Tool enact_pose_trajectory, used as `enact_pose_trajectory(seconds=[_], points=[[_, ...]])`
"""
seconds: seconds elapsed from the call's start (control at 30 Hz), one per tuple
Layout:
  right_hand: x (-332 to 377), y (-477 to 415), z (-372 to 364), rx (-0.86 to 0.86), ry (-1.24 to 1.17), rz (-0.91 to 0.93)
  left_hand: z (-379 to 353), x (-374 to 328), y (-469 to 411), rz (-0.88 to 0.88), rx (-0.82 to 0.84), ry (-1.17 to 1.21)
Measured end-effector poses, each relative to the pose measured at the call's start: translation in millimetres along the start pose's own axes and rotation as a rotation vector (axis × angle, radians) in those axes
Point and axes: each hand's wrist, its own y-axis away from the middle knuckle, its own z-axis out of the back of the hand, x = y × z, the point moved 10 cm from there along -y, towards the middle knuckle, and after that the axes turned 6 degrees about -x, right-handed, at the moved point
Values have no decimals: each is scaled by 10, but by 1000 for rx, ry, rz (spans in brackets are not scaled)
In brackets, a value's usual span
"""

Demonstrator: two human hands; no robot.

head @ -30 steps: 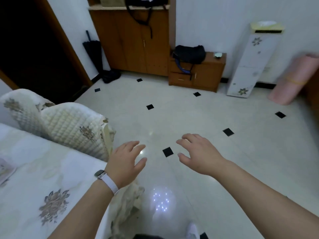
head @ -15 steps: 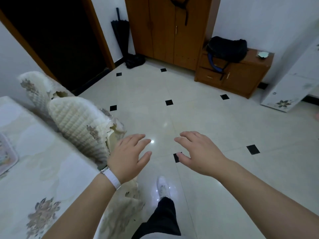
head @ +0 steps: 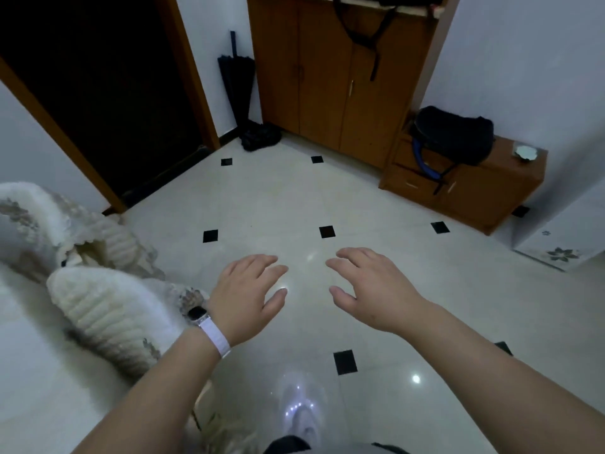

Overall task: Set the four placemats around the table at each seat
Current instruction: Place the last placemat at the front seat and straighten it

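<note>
Much glossy floor [head: 327, 198]: slip risk while walking. Tabletop [head: 29, 371] at left edge: no placemats on visible part, none elsewhere. Tall cabinet [head: 327, 77]: doors closed, contents hidden. Covered chair [head: 108, 309] beside left arm: could catch watch strap [head: 214, 339]. Low cabinet [head: 474, 188]: drawers closed, black bag [head: 458, 132] on top. Left hand [head: 244, 296], right hand [head: 376, 290]: both empty, fingers loosely spread. Small dish [head: 525, 150]: contents unclear.

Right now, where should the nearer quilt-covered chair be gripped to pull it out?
Probably the padded top edge of the nearer chair, coming from above on the floor side: that rounded edge stands clear of the table, near the empty left hand.
</note>
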Motion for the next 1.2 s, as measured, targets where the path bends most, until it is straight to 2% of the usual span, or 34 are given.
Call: enact_pose_trajectory(seconds=[0.17,0.43,0.67,0.87,1.03,1.2], points=[[117,-684,-138,29,-4,110,86,547,-293,82,-13,-56],[306,-1976,-486,82,-50,295,37,1485,-515,350,36,-180],[223,-3396,-684,105,-104,452,-64,2226,-1163,577,88,-263],[170,-4439,-590,133,-137,594,55,2658,-1730,730,70,-323],[756,-4858,-583,179,-230,789,277,2858,-1735,872,21,-403],[1570,-4860,-717,239,-225,1034,563,3025,-1083,1107,-11,-434]])
